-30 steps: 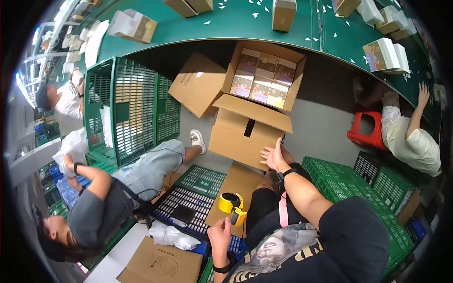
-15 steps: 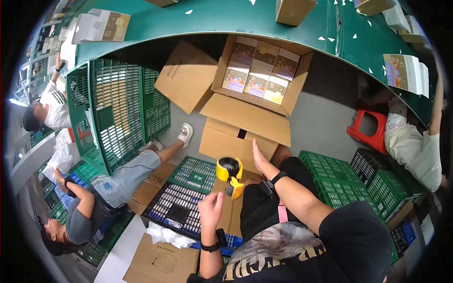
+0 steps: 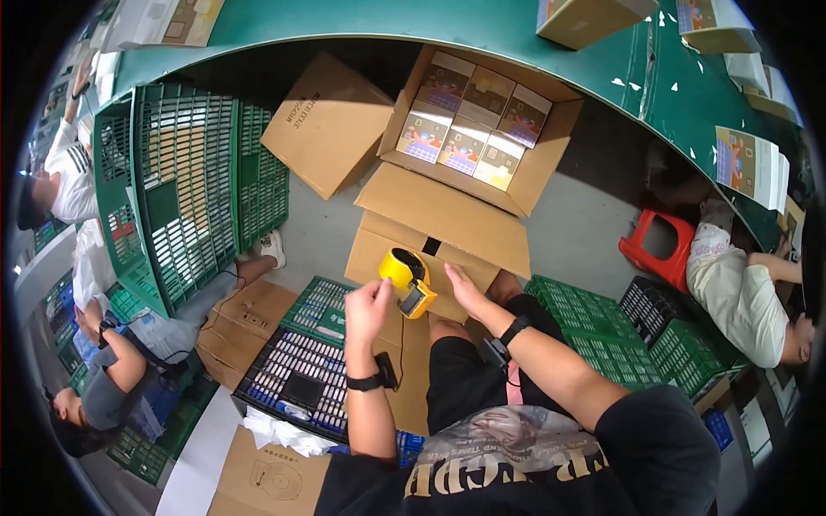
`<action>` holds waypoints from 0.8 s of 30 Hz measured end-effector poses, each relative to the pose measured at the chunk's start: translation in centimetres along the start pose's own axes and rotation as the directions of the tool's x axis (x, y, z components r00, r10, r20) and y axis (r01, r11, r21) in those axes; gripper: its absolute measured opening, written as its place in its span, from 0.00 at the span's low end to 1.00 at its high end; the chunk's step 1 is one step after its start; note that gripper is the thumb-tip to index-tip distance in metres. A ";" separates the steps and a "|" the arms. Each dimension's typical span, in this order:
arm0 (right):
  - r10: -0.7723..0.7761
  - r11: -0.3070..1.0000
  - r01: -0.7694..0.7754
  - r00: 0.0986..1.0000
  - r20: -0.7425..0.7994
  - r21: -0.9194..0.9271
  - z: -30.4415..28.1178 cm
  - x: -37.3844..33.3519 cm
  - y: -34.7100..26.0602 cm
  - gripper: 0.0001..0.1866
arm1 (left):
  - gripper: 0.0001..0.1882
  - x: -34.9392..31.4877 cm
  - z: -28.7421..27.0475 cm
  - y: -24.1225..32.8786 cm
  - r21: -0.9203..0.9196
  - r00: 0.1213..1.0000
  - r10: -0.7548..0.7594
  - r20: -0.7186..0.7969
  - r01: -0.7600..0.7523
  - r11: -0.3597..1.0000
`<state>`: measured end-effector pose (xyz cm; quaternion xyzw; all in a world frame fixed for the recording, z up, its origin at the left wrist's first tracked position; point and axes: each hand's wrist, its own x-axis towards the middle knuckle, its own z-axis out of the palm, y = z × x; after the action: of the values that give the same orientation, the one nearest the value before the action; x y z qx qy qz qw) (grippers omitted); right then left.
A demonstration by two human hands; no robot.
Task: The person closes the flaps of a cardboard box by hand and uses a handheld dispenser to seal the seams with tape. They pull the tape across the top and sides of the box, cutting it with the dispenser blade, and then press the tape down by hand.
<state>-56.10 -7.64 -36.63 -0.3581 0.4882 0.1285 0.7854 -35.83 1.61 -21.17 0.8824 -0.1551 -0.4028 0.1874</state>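
My left hand [image 3: 367, 311] is closed, thumb up, at the left side of a yellow tape dispenser [image 3: 416, 297] with a dark roll. The dispenser appears held by it above the carton's near flaps; the exact grip is hard to see. My right hand [image 3: 465, 290] is open, fingers extended, just right of the dispenser and apart from it. Ahead stands an open cardboard carton [image 3: 551, 163], packed with several printed boxes [image 3: 462, 153]. Its long near flap [image 3: 447, 225] is folded outward toward me.
A second cardboard carton [image 3: 323, 129] lies left of the open one, beside a tall green crate [image 3: 185, 189]. Stacked crates [image 3: 594, 322] flank my right, near a red stool [image 3: 656, 243]. Along the far side runs a green table [image 3: 344, 19]. Other people work at left and right.
My left hand has moved forward, and the tape dispenser has shifted forward and turned. My right hand has come slightly nearer to me. The whole view has shifted a little.
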 end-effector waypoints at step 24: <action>-0.300 0.512 0.298 0.941 0.157 -0.806 4.8 -10.1 -12.2 0.24 | 0.15 -1.6 -7.4 -3.9 0.094 0.973 0.226 -0.045 -0.221 0.971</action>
<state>-51.12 -11.51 -21.37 -0.7591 0.3046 0.2022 0.5386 -30.67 7.24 -17.36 0.8774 -0.2661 -0.3474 0.1965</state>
